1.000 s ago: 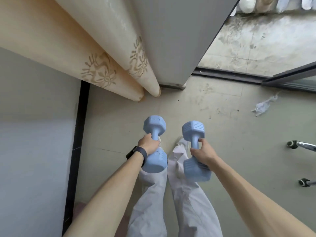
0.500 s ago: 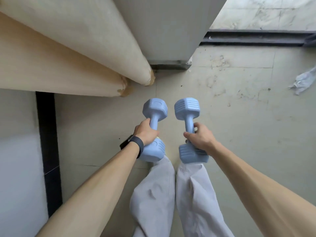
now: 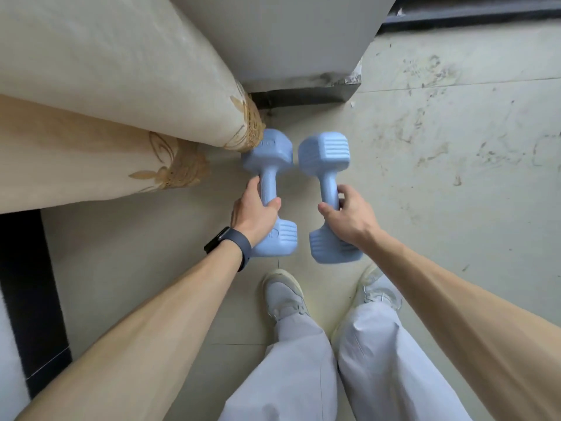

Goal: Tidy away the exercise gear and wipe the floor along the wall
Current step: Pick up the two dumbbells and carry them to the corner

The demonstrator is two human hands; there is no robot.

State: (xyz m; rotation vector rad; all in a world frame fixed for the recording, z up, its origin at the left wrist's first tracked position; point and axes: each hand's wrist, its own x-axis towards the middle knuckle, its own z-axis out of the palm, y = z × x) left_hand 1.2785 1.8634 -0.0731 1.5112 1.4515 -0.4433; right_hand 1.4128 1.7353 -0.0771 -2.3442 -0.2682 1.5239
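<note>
Two light-blue dumbbells are held side by side low over the tiled floor, a little ahead of my shoes. My left hand [image 3: 253,212], with a dark band on its wrist, is shut on the handle of the left dumbbell [image 3: 268,165], whose far head reaches the hem of the cream curtain [image 3: 127,74]. My right hand [image 3: 349,218] is shut on the handle of the right dumbbell [image 3: 326,161]. I cannot tell whether the dumbbells touch the floor.
Two cream curtain folds with gold embroidery hang at the left and top. A grey wall corner [image 3: 288,41] with a dark skirting stands straight ahead. The floor [image 3: 440,141] at the right is stained and scuffed. A black strip [image 3: 27,299] runs down the left edge.
I have bent lower and nearer the wall corner. Both dumbbells have moved forward and down towards the curtain hem, and my shoes now show behind them.
</note>
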